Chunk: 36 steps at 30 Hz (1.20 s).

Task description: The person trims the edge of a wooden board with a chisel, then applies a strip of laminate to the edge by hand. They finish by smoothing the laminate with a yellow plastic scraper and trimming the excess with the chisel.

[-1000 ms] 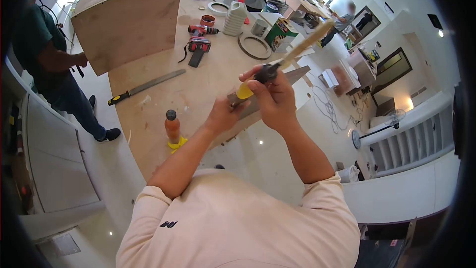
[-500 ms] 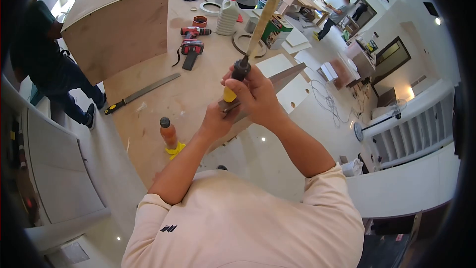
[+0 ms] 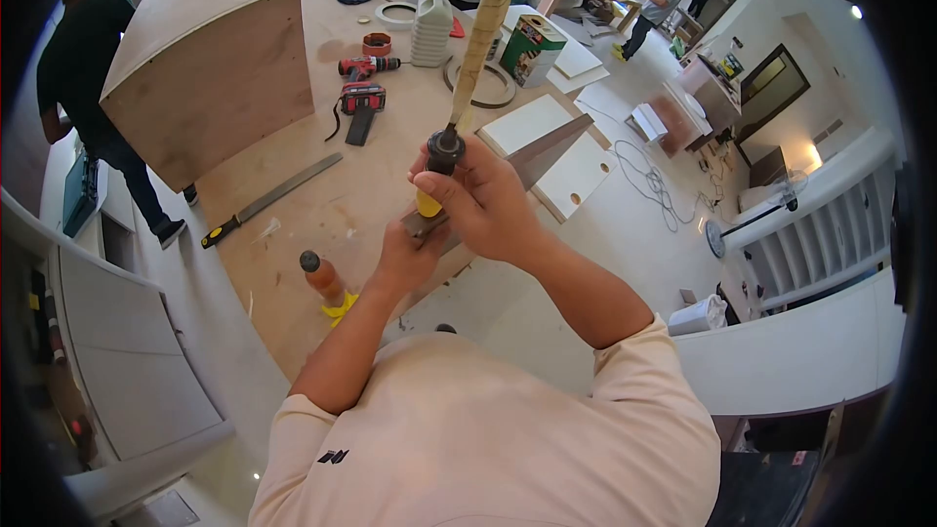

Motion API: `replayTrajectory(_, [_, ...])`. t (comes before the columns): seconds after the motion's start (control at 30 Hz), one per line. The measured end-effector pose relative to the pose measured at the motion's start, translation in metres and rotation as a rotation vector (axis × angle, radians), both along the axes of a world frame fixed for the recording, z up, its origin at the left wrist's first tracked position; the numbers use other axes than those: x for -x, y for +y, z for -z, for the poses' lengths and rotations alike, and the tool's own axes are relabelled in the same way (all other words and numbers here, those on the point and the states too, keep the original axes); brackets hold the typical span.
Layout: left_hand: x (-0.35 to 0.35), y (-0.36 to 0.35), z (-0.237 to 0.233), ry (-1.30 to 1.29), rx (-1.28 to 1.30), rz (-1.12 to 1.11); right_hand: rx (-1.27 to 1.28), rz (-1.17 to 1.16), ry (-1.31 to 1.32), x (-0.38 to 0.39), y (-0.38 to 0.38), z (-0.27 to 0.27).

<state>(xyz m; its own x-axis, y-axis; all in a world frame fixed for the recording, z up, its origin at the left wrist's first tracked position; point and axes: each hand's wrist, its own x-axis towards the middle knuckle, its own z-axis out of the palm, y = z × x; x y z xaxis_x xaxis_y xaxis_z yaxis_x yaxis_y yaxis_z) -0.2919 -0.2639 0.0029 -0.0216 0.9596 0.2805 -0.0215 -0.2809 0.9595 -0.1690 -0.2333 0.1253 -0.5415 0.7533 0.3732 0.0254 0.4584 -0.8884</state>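
Note:
My right hand (image 3: 483, 197) is closed around a glue bottle (image 3: 445, 151) with a black top and yellow lower part. My left hand (image 3: 410, 252) grips the near end of a long narrow board (image 3: 549, 154), which slants away to the upper right. The bottle is just above that end of the board. A wooden stick (image 3: 480, 44) stands up from the bottle's black top, its lower tip at or in the top; which of the two cannot be told. An orange bottle (image 3: 324, 278) with a black cap and a yellow cloth at its base is left of my left hand.
On the table (image 3: 283, 268) are a long file (image 3: 278, 197), a red drill (image 3: 369, 66), a white jug (image 3: 431, 29), tape rolls and a green tin (image 3: 532, 51). A large wooden box (image 3: 210, 78) stands at the left. A person (image 3: 98, 78) is beyond it; others are farther back.
Both hands, with the bottle and board, sit slightly lower and further left in view. The view has shifted a little. The person at the left now shows more of the head and back.

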Motion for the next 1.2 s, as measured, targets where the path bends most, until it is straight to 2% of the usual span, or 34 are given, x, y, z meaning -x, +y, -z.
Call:
replayTrajectory(0.1, [-0.003,-0.007,-0.009,0.066,0.026,-0.087,0.059,-0.056,0.011,0.001,0.000,0.000])
replayTrajectory(0.17, [-0.004,-0.010,-0.005,0.004,-0.008,-0.099,0.078,-0.074,0.020,0.003,-0.003,0.001])
replayTrajectory(0.33, [-0.002,-0.008,-0.004,-0.040,-0.073,-0.186,-0.025,-0.085,0.007,0.006,-0.002,-0.006])
replayTrajectory(0.4, [0.002,-0.007,-0.001,-0.047,-0.088,-0.193,0.081,-0.024,-0.055,0.008,0.003,-0.007])
replayTrajectory(0.53, [0.001,-0.010,-0.006,-0.017,-0.114,-0.195,-0.024,-0.018,-0.050,0.008,0.009,-0.012])
replayTrajectory(0.63, [0.000,-0.010,0.001,-0.083,-0.124,-0.182,0.095,-0.018,-0.056,0.009,0.010,-0.006])
replayTrajectory(0.7, [0.000,-0.013,0.001,-0.138,-0.046,-0.149,0.039,-0.066,-0.006,0.009,0.006,-0.004])
replayTrajectory(0.83, [0.000,-0.020,-0.004,-0.146,-0.112,-0.194,0.069,-0.075,0.005,0.008,0.002,-0.004])
replayTrajectory(0.9, [0.005,-0.017,0.001,-0.143,-0.146,-0.161,-0.057,-0.066,-0.052,0.004,-0.002,-0.002])
replayTrajectory(0.93, [0.003,-0.016,0.004,-0.215,-0.168,-0.178,-0.116,-0.060,-0.081,0.002,-0.004,-0.001])
replayTrajectory(1.0, [-0.003,-0.015,0.004,-0.356,-0.211,-0.198,-0.010,-0.078,0.002,0.002,-0.006,-0.001])
replayTrajectory(1.1, [-0.004,-0.016,-0.004,-0.414,-0.292,-0.207,0.043,-0.082,0.084,0.001,-0.009,-0.008])
replayTrajectory(1.2, [0.000,-0.016,-0.011,-0.218,-0.345,-0.295,-0.005,0.026,0.120,-0.004,-0.006,0.000])
